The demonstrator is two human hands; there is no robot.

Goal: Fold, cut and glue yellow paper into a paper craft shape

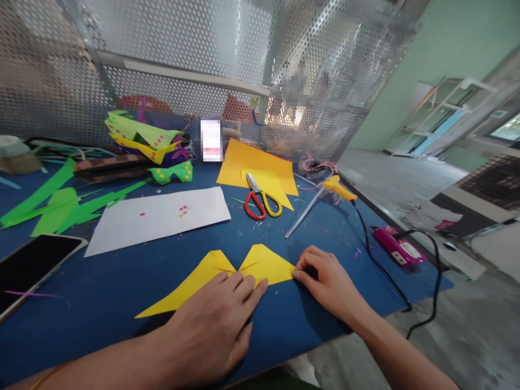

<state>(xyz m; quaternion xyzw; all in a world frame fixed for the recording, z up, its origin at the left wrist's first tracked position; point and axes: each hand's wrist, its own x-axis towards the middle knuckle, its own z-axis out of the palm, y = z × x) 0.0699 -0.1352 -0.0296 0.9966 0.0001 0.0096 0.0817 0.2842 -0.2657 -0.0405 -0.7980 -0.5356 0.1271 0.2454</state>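
Yellow paper (227,273), folded into a winged shape, is kept flat on the blue tabletop (101,292) near its front edge. It is pinned by the left hand (215,325), laid open with fingers spread over the paper's middle fold, seemingly so the sheet cannot slip. The paper's right tip is pinched by the right hand (325,281), fingers curled onto it, as if a crease is being pressed. Behind the paper, scissors (260,200) are left on a yellow sheet (252,162); a glue gun (329,192) is set to the paper's right rear.
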